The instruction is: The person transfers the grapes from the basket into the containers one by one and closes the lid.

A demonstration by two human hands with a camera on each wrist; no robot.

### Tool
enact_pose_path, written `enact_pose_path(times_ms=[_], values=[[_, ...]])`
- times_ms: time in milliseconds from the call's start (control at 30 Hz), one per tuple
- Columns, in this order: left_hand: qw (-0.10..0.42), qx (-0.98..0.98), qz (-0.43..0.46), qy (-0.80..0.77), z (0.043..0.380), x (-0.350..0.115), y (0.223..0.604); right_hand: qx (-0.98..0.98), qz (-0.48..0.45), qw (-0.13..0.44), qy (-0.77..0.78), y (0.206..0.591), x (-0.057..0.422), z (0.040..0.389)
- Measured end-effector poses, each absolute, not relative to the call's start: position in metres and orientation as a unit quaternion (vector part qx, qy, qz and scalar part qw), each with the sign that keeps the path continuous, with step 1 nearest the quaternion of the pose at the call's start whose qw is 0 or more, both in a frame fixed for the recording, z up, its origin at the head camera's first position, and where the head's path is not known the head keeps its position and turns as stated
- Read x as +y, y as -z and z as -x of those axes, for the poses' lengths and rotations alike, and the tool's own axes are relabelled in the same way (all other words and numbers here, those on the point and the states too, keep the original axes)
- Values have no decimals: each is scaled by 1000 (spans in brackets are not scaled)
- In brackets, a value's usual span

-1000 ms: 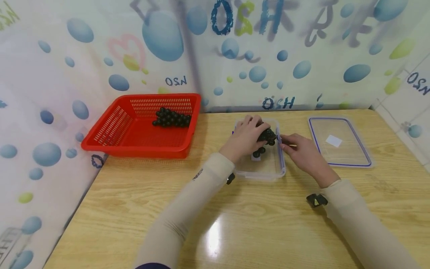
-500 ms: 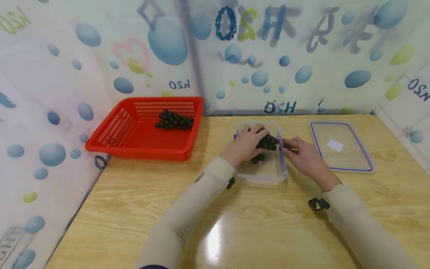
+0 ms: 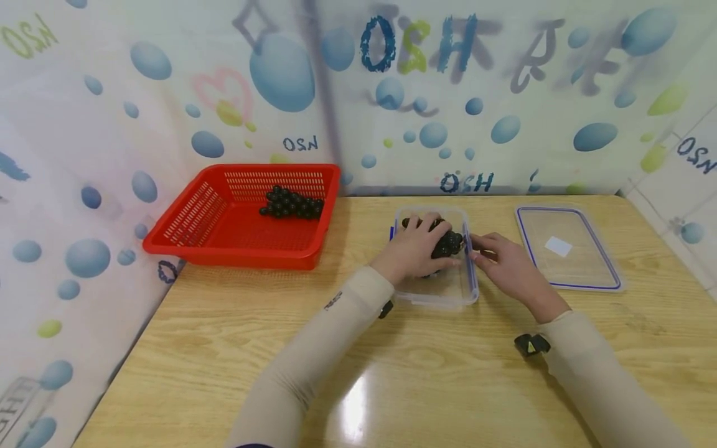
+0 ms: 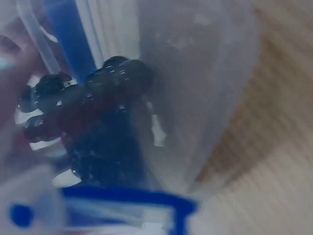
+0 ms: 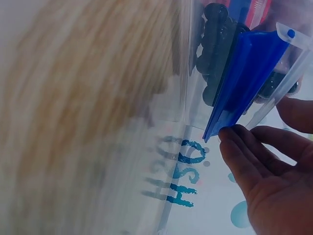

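Observation:
In the head view, a bunch of dark grapes [image 3: 447,244] lies in a clear plastic box [image 3: 434,300]. My left hand [image 3: 411,249] is over the bunch, fingers spread across its top and thumb stretched along its near side. More grapes below are mostly hidden by that hand. At the box's right side my right hand [image 3: 506,264] touches the wall by its long clip. The right wrist view shows straight fingertips [image 5: 230,134] against the lower end of the blue-edged clip [image 5: 249,83]. Through the box wall, the grapes [image 4: 107,107] appear in the left wrist view.
A red plastic basket [image 3: 246,254] stands at the left, with another bunch of dark grapes [image 3: 291,204] at its right end. The box's clear lid [image 3: 577,270], with a blue seal and a white label, lies on the wooden table [image 3: 426,373] at the right.
My left fingers have spread and the thumb has moved out from the bunch, which sits in the box. The right hand stays at the box's side. The head view has tilted up slightly.

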State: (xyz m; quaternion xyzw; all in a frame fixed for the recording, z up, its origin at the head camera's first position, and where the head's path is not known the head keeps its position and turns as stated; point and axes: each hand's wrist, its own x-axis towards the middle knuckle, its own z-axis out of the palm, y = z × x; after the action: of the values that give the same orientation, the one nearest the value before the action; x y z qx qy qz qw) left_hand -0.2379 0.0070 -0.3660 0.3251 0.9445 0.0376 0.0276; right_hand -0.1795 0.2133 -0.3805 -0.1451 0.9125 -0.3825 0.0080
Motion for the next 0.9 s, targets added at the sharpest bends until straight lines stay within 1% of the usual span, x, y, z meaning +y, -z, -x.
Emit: enact_pose_path(times_ms=[100, 167, 400, 567, 800, 900], values=[[54, 945, -319, -34, 238, 10, 364, 910, 146, 9, 388, 379, 214, 180], [59, 946, -315, -35, 239, 12, 364, 907, 145, 11, 394, 379, 215, 180], [56, 957, -286, -15, 241, 22, 369, 906, 143, 24, 398, 379, 214, 181], [55, 960, -275, 4, 239, 27, 369, 908, 145, 14, 393, 378, 213, 182], [82, 958, -275, 25, 237, 29, 367, 910, 146, 10, 388, 380, 213, 182], [84, 958, -274, 20, 235, 28, 370, 909, 144, 8, 392, 384, 212, 182]])
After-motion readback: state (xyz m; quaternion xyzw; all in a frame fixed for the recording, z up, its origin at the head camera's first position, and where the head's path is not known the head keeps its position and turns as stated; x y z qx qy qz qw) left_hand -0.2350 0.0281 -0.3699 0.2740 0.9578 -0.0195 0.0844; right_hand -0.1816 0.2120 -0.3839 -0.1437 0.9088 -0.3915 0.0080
